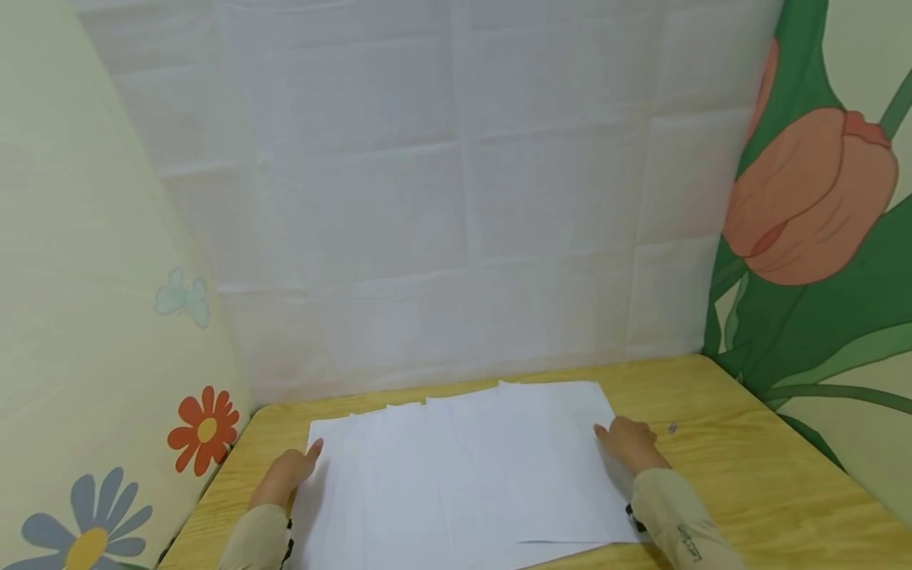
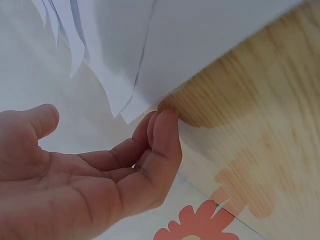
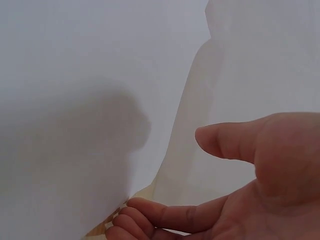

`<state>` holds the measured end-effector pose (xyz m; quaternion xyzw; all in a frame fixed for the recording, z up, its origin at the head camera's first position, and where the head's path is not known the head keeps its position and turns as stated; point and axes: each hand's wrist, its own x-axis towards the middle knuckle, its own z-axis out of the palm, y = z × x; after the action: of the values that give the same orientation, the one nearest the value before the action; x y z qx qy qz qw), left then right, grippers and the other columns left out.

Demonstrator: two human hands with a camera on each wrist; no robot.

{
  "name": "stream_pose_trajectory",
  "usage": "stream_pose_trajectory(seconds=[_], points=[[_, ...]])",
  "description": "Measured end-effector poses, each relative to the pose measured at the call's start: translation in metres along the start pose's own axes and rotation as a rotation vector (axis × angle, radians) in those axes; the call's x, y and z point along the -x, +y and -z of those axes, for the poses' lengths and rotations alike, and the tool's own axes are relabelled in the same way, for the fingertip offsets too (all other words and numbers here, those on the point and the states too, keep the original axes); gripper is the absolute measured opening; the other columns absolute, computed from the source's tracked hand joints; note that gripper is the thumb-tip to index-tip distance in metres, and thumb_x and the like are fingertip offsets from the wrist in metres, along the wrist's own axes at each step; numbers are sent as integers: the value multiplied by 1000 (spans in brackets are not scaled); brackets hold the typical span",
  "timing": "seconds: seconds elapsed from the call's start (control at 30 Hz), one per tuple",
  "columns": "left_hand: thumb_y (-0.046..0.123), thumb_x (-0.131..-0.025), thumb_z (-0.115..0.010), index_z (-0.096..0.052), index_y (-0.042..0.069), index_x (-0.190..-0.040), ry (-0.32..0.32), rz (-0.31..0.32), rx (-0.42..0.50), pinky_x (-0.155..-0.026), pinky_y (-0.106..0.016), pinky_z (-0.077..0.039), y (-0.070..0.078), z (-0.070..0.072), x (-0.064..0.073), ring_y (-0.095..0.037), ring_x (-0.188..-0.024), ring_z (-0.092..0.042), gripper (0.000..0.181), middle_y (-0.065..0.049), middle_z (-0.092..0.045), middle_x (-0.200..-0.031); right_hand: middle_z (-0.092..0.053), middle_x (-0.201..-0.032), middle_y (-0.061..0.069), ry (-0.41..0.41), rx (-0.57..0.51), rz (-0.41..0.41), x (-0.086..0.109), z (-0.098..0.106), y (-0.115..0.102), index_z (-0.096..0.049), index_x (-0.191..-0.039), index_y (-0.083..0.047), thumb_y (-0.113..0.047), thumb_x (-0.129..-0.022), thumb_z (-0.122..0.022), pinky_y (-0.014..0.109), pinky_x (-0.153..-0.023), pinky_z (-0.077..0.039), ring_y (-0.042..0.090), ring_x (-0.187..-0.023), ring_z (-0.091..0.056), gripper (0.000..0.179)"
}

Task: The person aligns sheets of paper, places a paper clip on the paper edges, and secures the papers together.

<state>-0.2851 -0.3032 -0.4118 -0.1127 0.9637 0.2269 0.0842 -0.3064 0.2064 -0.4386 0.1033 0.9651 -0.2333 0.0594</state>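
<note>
White paper sheets, overlapping in a spread-out fan, lie on the wooden table between both hands. At their left edge is my left hand; in the left wrist view its bent fingertips are right at a sheet's edge, the thumb standing well apart. My right hand is beside the right edge of the sheets. Its fingertips meet the paper's edge in the right wrist view, while the thumb stays raised with a wide gap below it. Neither hand pinches the paper.
A tiny clear object lies on the wooden table to the right of my right hand. Behind the table hangs a creased white sheet. Walls painted with flowers border the table on both sides.
</note>
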Motion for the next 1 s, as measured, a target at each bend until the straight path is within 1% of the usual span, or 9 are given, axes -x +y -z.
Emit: stream_pose_trajectory(seconds=[0.1,0.2,0.3,0.4,0.5,0.73,0.87,1.0], points=[[39,-104,-28,-40,-32,-117,-3,17,26,-87,-49,-48,2,0,-1,-42,-94,-57,73,-45,-50,-114,-56,-91,31,-6,-9,0,0,1,-2,-52,-103,25,-22,-100,-45,53,-82,-42,43,-89,-49,47],[38,-104,-29,-42,-31,-115,-4,28,45,-74,-41,-51,3,0,-2,-34,-79,-58,71,-38,-55,-97,-57,-90,28,-10,-14,0,0,1,-3,-54,-103,24,-22,-100,-45,51,-80,-43,39,-86,-49,47],[37,-104,-30,-45,-28,-111,2,39,62,-60,-32,-48,4,0,-4,-27,-66,-56,68,-26,-54,-83,-57,-90,29,-12,-21,-2,-1,1,-5,-53,-103,24,-23,-100,-45,51,-80,-43,39,-86,-49,47],[37,-104,-30,-47,-26,-107,7,53,71,-54,-28,-44,6,-1,-5,-23,-58,-51,65,-20,-52,-78,-56,-93,31,-17,-30,-8,-1,1,-6,-52,-105,24,-23,-100,-45,52,-81,-43,41,-88,-49,48],[37,-104,-31,-46,-26,-108,11,54,70,-54,-27,-43,7,-3,-3,-22,-57,-49,65,-21,-51,-79,-56,-94,32,-15,-30,-7,-1,1,-6,-52,-105,24,-23,-100,-45,53,-82,-43,42,-89,-50,48],[37,-105,-32,-42,-29,-116,-5,36,61,-59,-31,-45,11,-3,1,-27,-65,-55,68,-27,-52,-87,-58,-96,36,11,-8,37,3,1,-7,-53,-101,24,-22,-99,-46,55,-82,-43,43,-88,-53,47],[37,-105,-32,-44,-28,-115,-2,33,76,-57,-30,-44,12,-5,1,-26,-64,-53,67,-25,-52,-86,-58,-95,35,8,-18,54,7,2,-8,-53,-101,24,-22,-99,-46,53,-79,-44,41,-85,-53,47],[37,-104,-34,-46,-25,-113,-3,41,94,-53,-27,-41,12,-8,-1,-20,-58,-46,64,-21,-52,-81,-59,-94,34,2,-19,55,8,2,-9,-53,-100,24,-22,-99,-47,51,-78,-44,39,-84,-52,46]])
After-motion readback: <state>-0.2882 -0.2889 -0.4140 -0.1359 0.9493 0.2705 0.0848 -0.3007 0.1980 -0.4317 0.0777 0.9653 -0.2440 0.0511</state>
